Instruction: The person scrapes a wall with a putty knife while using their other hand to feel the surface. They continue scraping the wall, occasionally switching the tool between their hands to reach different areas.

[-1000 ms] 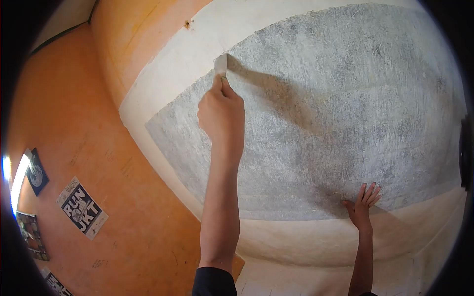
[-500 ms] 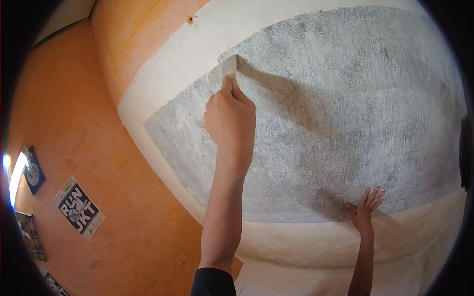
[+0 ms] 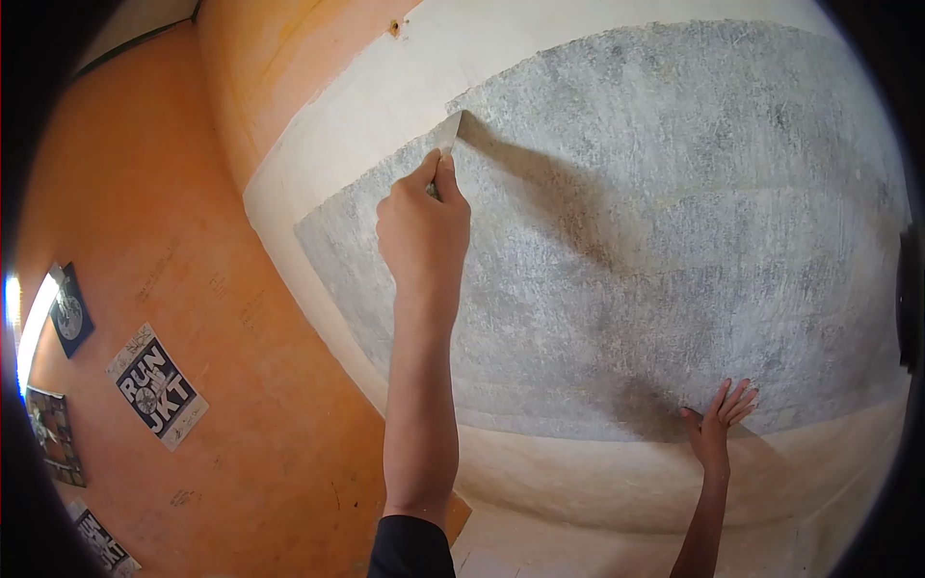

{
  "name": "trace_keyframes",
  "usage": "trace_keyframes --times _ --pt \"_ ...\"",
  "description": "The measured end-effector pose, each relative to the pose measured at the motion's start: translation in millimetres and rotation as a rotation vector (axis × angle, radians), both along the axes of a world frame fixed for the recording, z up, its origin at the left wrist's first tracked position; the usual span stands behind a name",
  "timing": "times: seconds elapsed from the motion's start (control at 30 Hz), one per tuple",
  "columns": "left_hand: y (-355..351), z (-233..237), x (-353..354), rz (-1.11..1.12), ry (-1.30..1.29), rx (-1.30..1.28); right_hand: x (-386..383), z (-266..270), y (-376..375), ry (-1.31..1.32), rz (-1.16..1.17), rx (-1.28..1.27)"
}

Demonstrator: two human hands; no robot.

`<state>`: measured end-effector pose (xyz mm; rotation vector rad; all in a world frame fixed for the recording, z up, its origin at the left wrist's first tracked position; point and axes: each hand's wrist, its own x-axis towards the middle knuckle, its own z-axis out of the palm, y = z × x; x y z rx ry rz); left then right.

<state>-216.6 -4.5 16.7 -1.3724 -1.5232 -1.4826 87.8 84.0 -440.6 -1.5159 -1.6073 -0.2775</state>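
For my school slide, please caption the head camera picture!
Left hand holds a scraper near the upper edge of a grey patch; right hand spread near the bottom.

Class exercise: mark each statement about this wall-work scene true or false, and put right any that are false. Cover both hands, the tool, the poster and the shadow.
1. The left hand holds a scraper. True.
2. The right hand grips a brush. False: it holds nothing visible; its fingers are spread at the lower edge of the grey area.
3. The scraper is close to the grey area's upper-left edge. True.
4. The RUN JKT poster is on the grey area. False: it is on the orange wall.
5. A shadow falls on the grey area, to the right of the scraper in the picture. True.
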Motion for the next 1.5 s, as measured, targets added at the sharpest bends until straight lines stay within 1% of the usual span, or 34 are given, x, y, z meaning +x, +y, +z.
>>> trace_keyframes --times 0.1,0.17,0.23,0.3,0.33,0.4,0.47,0.5,0.53,0.57,0.63,0.67,0.73,0.77,0.83,0.87,0.9,0.93,0.97,1.0,1.03,1.1,1.13,1.2,1.33,1.4,1.43,1.5 --pt "-7.2 -12.4 -1.8 0.034 -0.032 -0.046 4.8 -3.4 -2.1 -0.017 0.001 -0.024" --pt "-0.8 -5.9 4.2 0.029 -0.062 -0.055 1.1 -7.7 -2.3 -0.006 -0.011 -0.017" --pt "4.5 -3.5 1.3 0.032 -0.115 -0.062 4.0 -4.3 -2.5 0.008 0.013 -0.07" --pt "7.0 -10.2 -9.9 0.064 0.035 0.031 0.3 -1.9 -3.4 -0.01 0.001 -0.055" --pt "3.1 -15.2 -11.3 0.061 0.026 0.028 1.0 -1.5 -2.9 -0.02 -0.018 -0.033" --pt "-4.1 -15.1 -5.8 0.052 -0.024 -0.076 0.5 -0.2 3.7 -0.018 -0.034 -0.011" --pt "-1.5 -6.4 -3.0 0.051 -0.038 -0.065 0.9 -4.6 -4.2 -0.039 -0.043 -0.021" --pt "-0.5 -2.7 -3.9 0.068 -0.053 -0.044 -5.2 5.6 -6.1 -0.003 -0.046 0.049" --pt "-1.7 -2.8 -5.8 0.066 -0.054 -0.084 -14.4 17.8 -10.3 0.037 -0.048 0.12" --pt "-5.0 -5.6 -7.9 0.052 -0.061 -0.087 -24.4 37.2 -21.4 0.028 -0.061 0.119" --pt "-10.8 -7.5 -10.7 -0.007 -0.02 -0.125 -47.3 87.6 -42.1 0.025 -0.005 0.159" --pt "-10.5 -7.5 -12.5 -0.032 -0.014 -0.117 -56.6 100.9 -38.4 -0.006 0.007 0.244" --pt "-6.6 -14.0 -21.3 -0.168 0.023 -0.18 -76.2 125.2 -26.1 -0.069 0.019 0.373" --pt "-4.7 -16.9 -26.5 -0.192 0.022 -0.186 -84.7 140.5 -19.8 -0.105 0.021 0.42" --pt "-3.5 -18.1 -38.1 -0.589 -0.175 -0.12 -101.8 165.7 -6.5 -0.121 0.014 0.491" --pt "-16.1 -12.0 -44.0 -0.762 -0.392 -0.246 -106.1 178.8 -4.6 -0.138 -0.031 0.491" --pt "-19.9 -12.2 -46.1 -0.787 -0.387 -0.248 -114.4 187.8 3.2 -0.21 -0.057 0.5" --pt "-21.7 -11.7 -46.6 -0.737 -0.375 -0.268 -117.3 193.8 10.0 -0.28 -0.085 0.511" --pt "-21.7 -11.2 -46.3 -0.685 -0.36 -0.289 -116.4 194.6 14.8 -0.28 -0.11 0.513" --pt "-20.9 -12.0 -47.1 -0.703 -0.351 -0.294 -117.4 194.2 16.2 -0.317 -0.116 0.509" --pt "-19.5 -12.6 -48.5 -0.626 -0.264 -0.297 -118.5 193.2 16.9 -0.354 -0.119 0.507" --pt "-15.8 -14.1 -53.2 -0.463 -0.107 -0.29 -118.2 192.2 17.6 -0.35 -0.14 0.547" --pt "-10.5 -18.5 -57.1 -0.465 -0.114 -0.286 -117.3 191.3 18.5 -0.344 -0.14 0.576" --pt "0.1 -28.4 -66.7 -0.335 0.011 -0.088 -120.1 190.8 21.4 -0.344 -0.124 0.612" --pt "-6.1 -26.8 -71.5 -0.384 -0.028 0.031 -117.2 189.4 22.8 -0.318 -0.106 0.661" --pt "-16.2 -22.0 -71.5 -0.414 -0.105 -0.084 -118.6 190.3 24.3 -0.317 -0.085 0.668" --pt "-16.4 -22.7 -71.0 -0.405 -0.12 -0.083 -118.3 190.8 23.9 -0.32 -0.097 0.666" --pt "-13.1 -24.1 -64.6 -0.263 -0.041 -0.092 -118.5 189.6 22.5 -0.337 -0.089 0.662"
